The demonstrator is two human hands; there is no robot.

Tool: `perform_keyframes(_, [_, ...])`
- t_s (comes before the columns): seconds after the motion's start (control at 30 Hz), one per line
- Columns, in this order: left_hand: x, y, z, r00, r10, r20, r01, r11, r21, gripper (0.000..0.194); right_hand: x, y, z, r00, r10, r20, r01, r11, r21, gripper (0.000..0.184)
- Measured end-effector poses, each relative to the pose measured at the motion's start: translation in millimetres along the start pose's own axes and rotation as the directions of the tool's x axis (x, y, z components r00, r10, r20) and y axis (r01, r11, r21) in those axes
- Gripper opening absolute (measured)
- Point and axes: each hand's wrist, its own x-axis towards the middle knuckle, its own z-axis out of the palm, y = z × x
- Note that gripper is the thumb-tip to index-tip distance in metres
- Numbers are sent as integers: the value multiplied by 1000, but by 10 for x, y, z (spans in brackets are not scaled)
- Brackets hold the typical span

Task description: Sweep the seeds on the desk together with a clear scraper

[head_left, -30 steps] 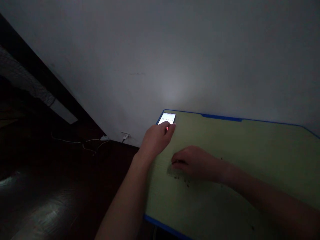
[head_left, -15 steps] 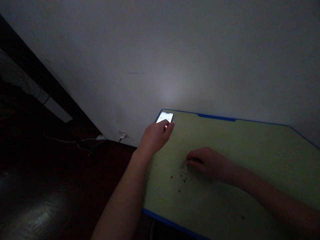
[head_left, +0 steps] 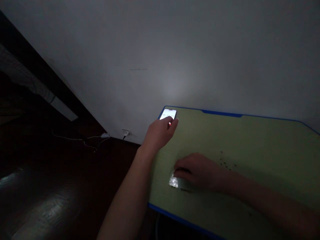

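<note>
A lit phone [head_left: 168, 114] lies at the far left corner of a green table [head_left: 250, 146] with a blue rim. My left hand [head_left: 160, 132] reaches over the phone's near end, fingers bent, one fingertip on the screen by a red dot. My right hand [head_left: 197, 171] lies curled on the table near its front edge, fingers pressed on a small shiny thing [head_left: 173, 182] that I cannot make out. Small dark crumbs [head_left: 226, 162] are scattered on the tabletop behind that hand.
A pale wall [head_left: 175, 50] rises right behind the table. To the left lies a dark floor [head_left: 50, 186] with a wall socket [head_left: 125, 133], white cables [head_left: 82, 138] and a striped dark object [head_left: 30, 80] at the far left.
My right hand slid left and nearer along the tabletop with the shiny thing under its fingers, leaving crumbs behind it. My left hand stayed on the phone.
</note>
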Motion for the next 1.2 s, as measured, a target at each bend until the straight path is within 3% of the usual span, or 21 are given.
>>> perform_keyframes(0.3, [6,-11,8,1000,6,-2,-6,1000,2,48,-227,-280,163,998,-27,51,25,999,45,21])
perform_keyframes(0.7, [6,-11,7,1000,12,-13,-12,1000,-9,46,-348,-430,89,997,49,55,-51,998,43,22])
perform_keyframes(0.87, [13,-27,4,1000,11,-11,-11,1000,-19,46,-478,-46,-274,974,163,-158,-161,987,28,24])
perform_keyframes(1.0, [25,-36,-4,1000,5,6,-5,1000,-29,44,-714,410,-567,873,353,-337,-388,921,-42,29])
perform_keyframes(1.2, [29,-36,-29,999,-29,44,29,1000,-5,44,-993,892,-601,806,470,-360,-546,825,-144,30])
